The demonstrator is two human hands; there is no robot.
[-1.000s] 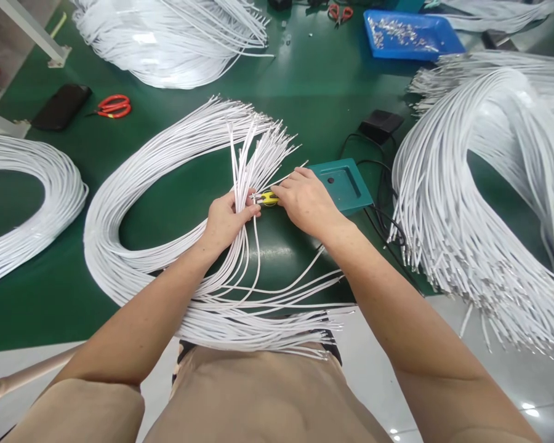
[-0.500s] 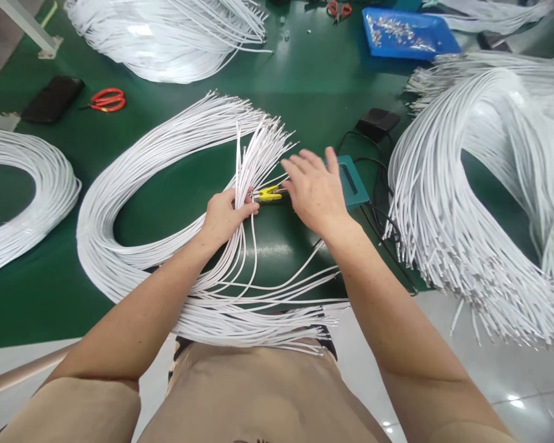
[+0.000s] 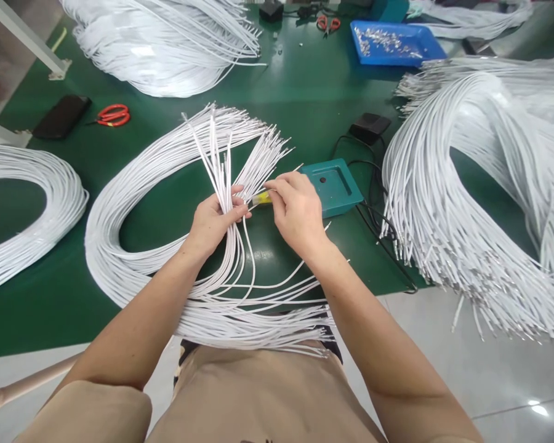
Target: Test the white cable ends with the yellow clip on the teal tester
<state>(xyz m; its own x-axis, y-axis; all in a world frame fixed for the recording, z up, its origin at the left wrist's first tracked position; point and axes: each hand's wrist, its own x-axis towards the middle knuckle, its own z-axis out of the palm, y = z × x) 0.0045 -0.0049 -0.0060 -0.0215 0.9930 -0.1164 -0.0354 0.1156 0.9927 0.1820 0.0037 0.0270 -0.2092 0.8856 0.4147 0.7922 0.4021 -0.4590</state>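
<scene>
My left hand (image 3: pixel 207 224) is wrapped round a bunch of thin white cables (image 3: pixel 220 178), whose loose ends fan upward above the fingers. Just right of its fingertips is a small yellow clip (image 3: pixel 261 197), partly covered. My right hand (image 3: pixel 298 212) has its thumb and forefinger pinched together beside this clip; what lies between them is too small to make out. A teal box (image 3: pixel 335 187) with a recessed top sits behind the right hand. The large coil of white cables (image 3: pixel 104 215) curves round to the left of both hands, its other ends near my lap.
More white cable bundles lie at the left (image 3: pixel 60 191), at the back (image 3: pixel 166 55) and at the right (image 3: pixel 443 184). Red-handled scissors (image 3: pixel 113 115) and a dark flat case (image 3: pixel 61 117) are back left. A blue tray (image 3: pixel 397 46) holds small metal parts. Black cords (image 3: pixel 385 243) run right of the teal box.
My right hand has gone from spread fingers to a pinch and moved slightly left and down. The cables in my left hand now lean further left, and more of the teal box shows.
</scene>
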